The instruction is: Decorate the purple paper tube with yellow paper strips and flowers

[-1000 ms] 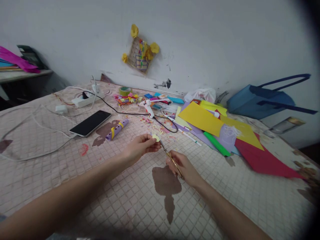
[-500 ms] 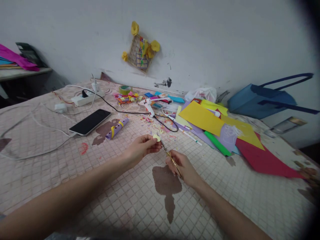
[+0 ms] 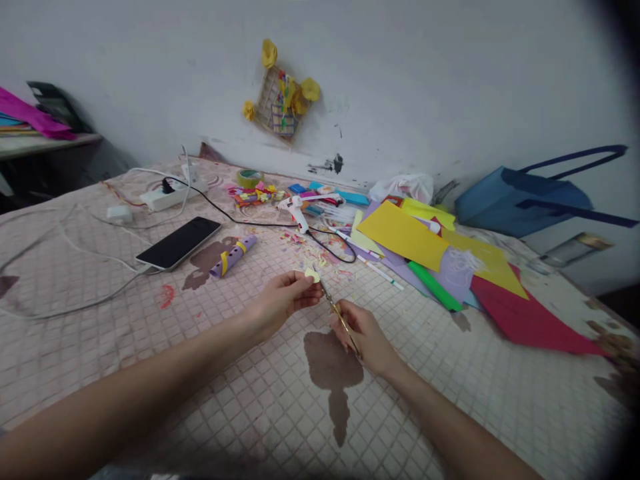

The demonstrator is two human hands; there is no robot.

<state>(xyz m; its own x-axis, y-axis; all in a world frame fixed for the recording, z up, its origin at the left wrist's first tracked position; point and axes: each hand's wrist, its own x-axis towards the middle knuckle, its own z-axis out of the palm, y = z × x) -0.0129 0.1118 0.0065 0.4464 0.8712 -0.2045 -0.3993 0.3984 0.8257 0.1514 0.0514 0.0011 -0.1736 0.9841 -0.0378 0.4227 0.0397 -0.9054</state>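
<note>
Between the thumb and fingers of my left hand point(image 3: 291, 291) is a small pale yellow piece of paper point(image 3: 313, 274). My right hand point(image 3: 361, 333) is closed around the gold handles of a pair of scissors point(image 3: 336, 308). The scissor blades point up and left and meet the right edge of the paper piece; whether they are closed on it I cannot tell. Both hands are above the middle of the table. Past them, small coloured paper scraps point(image 3: 320, 253) lie scattered. A purple paper roll with a yellow strip point(image 3: 233, 256) rests to the left.
A white glue gun point(image 3: 299, 215) with a black cord lies beyond my hands. Left are a phone point(image 3: 179, 243), white cables and a power strip point(image 3: 173, 195). Coloured sheets point(image 3: 403, 235), a green roll point(image 3: 434, 287) and a blue bag point(image 3: 523, 200) are on the right. Tape point(image 3: 250, 178) sits behind.
My hands and the scissors have barely moved, with a very slight shift to the left. The paper piece is still in my left hand, and the blades remain at its edge.
</note>
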